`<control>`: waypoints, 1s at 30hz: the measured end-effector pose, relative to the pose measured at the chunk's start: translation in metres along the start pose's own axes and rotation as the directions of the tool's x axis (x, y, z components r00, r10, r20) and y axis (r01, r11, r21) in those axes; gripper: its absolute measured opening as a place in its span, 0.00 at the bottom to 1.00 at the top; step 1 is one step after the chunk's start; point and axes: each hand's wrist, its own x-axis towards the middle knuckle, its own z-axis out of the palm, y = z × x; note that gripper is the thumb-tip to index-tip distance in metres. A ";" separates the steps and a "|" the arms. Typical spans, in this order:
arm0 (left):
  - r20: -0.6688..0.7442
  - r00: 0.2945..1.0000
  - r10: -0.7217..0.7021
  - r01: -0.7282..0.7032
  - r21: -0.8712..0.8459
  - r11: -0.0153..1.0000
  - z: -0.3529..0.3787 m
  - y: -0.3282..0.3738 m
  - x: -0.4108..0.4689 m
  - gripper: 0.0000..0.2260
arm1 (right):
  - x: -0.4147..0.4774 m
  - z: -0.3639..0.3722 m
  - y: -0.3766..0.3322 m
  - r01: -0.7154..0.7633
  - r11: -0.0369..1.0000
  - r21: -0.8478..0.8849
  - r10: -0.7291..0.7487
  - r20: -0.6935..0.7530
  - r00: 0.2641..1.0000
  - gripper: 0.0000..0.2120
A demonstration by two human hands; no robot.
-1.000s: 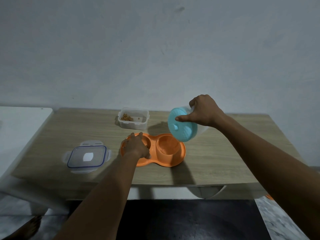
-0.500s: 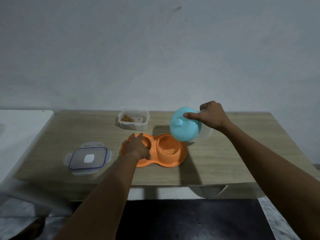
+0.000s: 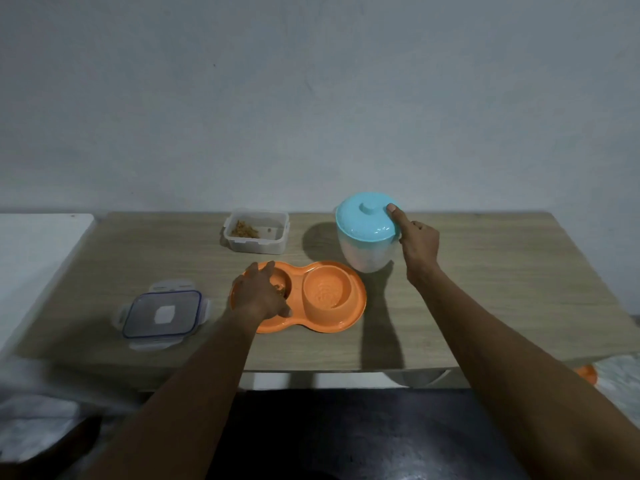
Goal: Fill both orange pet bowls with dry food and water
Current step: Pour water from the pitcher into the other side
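An orange double pet bowl [image 3: 349, 318] lies on the wooden table [image 3: 485, 289]. Its left well holds some dry food, partly hidden by my left hand [image 3: 258, 294], which rests on that side with the thumb against the front rim. Its right well [image 3: 327, 292] shows rippling water. A white jug with a light-blue lid [image 3: 367, 221] stands upright just behind and right of the bowl. My right hand [image 3: 414, 239] grips its right side, thumb pressed on the lid. A clear food container [image 3: 256, 232] with a little dry food stands behind the bowl.
The container's clear lid with blue trim [image 3: 162, 313] lies at the left front of the table. A white surface [image 3: 31, 261] adjoins the table's left edge. A grey wall rises right behind the table. A small orange object [image 3: 587, 372] shows below the right front edge.
The jug was tilted over the right well; my right hand has brought it upright and set it down on the table behind the bowl. My left hand has stayed on the bowl.
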 end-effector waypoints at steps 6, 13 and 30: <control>-0.010 1.000 0.002 -0.002 -0.021 1.000 0.004 -0.001 0.002 0.57 | 0.011 0.024 0.004 -0.021 0.997 0.070 0.020 0.014 1.000 0.28; -0.015 1.000 -0.006 0.005 -0.026 1.000 0.006 -0.003 0.004 0.58 | 0.018 0.046 0.007 -0.038 0.997 0.060 0.034 0.058 0.998 0.25; -0.015 1.000 -0.003 0.003 -0.031 1.000 0.006 -0.005 0.005 0.57 | 0.020 0.051 0.015 -0.064 0.997 0.046 0.061 0.078 0.995 0.26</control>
